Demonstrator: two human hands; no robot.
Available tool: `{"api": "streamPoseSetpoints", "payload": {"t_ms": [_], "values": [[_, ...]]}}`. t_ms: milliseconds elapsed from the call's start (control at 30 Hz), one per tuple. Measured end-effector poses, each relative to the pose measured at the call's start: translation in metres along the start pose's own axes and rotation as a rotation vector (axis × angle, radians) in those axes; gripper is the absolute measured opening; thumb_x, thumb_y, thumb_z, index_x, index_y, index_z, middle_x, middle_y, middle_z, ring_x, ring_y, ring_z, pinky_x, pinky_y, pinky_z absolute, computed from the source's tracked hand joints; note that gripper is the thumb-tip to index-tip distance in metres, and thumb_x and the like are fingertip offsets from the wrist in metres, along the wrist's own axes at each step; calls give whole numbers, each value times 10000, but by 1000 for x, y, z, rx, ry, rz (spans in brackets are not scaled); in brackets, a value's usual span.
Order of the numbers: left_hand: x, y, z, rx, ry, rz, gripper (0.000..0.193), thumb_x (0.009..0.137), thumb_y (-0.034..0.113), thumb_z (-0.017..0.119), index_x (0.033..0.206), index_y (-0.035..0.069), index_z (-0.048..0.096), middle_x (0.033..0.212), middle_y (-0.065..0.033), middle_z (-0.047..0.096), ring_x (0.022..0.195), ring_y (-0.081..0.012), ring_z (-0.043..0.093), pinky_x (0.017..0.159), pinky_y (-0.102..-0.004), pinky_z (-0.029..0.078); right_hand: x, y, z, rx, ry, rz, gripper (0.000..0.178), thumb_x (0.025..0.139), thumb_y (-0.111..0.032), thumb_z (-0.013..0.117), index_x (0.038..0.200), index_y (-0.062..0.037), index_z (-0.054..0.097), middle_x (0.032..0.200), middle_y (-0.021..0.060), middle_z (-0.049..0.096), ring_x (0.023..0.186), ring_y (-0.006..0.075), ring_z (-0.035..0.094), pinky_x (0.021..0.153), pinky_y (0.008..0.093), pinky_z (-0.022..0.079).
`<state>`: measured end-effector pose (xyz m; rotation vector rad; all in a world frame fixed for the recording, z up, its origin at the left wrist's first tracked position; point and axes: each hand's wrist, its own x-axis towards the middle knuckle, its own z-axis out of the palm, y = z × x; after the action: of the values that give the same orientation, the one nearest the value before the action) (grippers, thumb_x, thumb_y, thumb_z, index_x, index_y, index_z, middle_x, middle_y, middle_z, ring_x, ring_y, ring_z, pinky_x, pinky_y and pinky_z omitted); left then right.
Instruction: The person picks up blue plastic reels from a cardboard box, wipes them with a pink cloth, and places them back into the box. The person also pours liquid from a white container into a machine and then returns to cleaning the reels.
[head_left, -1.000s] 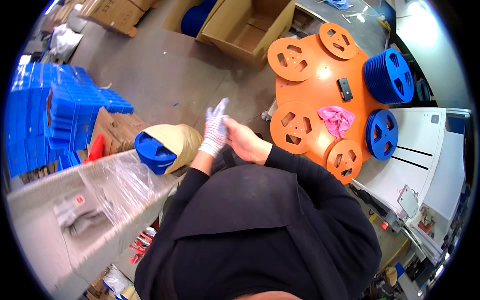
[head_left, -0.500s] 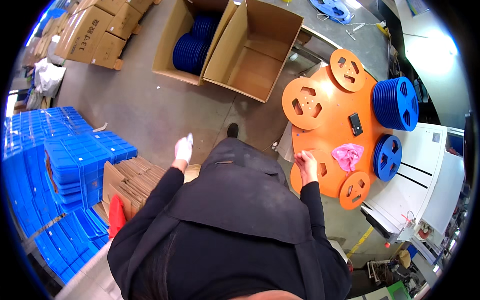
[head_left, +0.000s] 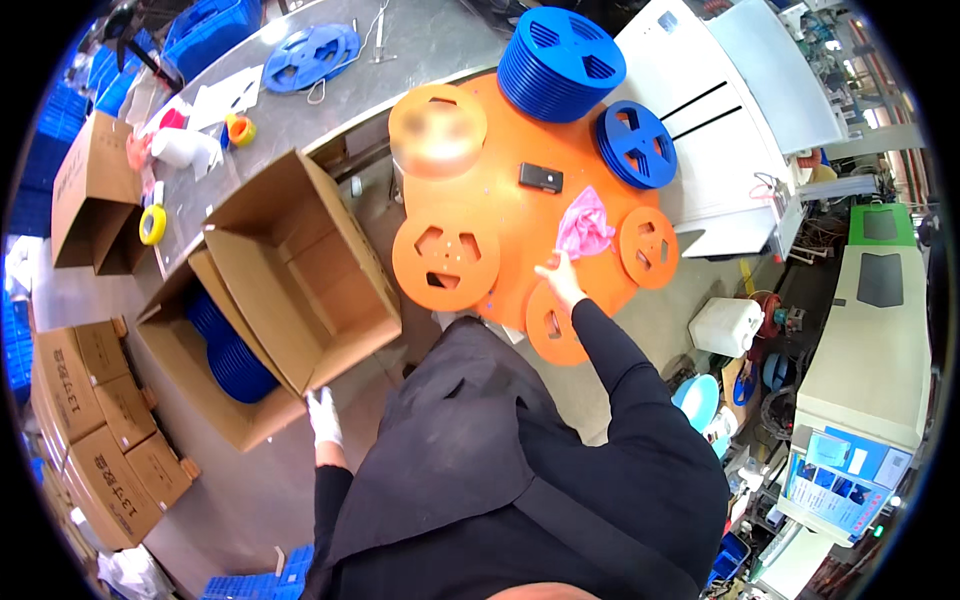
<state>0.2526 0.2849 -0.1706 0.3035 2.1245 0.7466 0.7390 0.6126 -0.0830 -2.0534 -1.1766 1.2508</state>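
My left hand [head_left: 324, 418], in a white glove, has its fingers stretched out at the near corner of the open cardboard box [head_left: 335, 345]; whether it touches the rim I cannot tell. Bare, with its fingers apart, my right hand [head_left: 563, 277] is over the orange table [head_left: 480, 205], just below a crumpled pink cloth [head_left: 583, 226]. Nothing shows in its grasp. Beneath that wrist lies an orange reel flange [head_left: 548, 338]; a larger orange flange [head_left: 428, 278] lies to its left. Blue reels [head_left: 238, 368] stand in the second cardboard box [head_left: 168, 322].
A tall stack of blue reels [head_left: 553, 90] and a lower blue pile [head_left: 637, 145] stand on the table's far side, near a black device [head_left: 541, 178]. A grey workbench [head_left: 420, 35] runs behind. Stacked cartons [head_left: 110, 480] are at left, a white jerrycan [head_left: 725, 327] at right.
My view has swung to the right, with the table now ahead. My left hand has come to the box corner; my right hand now reaches further over the table, by the pink cloth.
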Motion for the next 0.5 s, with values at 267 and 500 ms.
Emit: {"api": "streamPoseSetpoints", "payload": {"t_ms": [267, 500], "values": [[-27, -26, 0, 354, -562, 168, 385, 925, 247, 563, 1230, 13, 536, 1157, -165, 601, 1071, -242, 586, 926, -361, 469, 261, -176, -3, -562, 269, -809, 852, 739, -298, 777, 1405, 19, 352, 1374, 234, 432, 1302, 367, 396, 1082, 416, 343], [-48, 155, 61, 106, -259, -366, 383, 946, 200, 513, 1290, 32, 518, 1031, -72, 602, 943, -168, 547, 843, -293, 454, 402, -344, 34, -326, 289, -644, 916, 730, -393, 772, 1385, 81, 342, 1390, 281, 402, 1314, 366, 397, 1086, 398, 343]]}}
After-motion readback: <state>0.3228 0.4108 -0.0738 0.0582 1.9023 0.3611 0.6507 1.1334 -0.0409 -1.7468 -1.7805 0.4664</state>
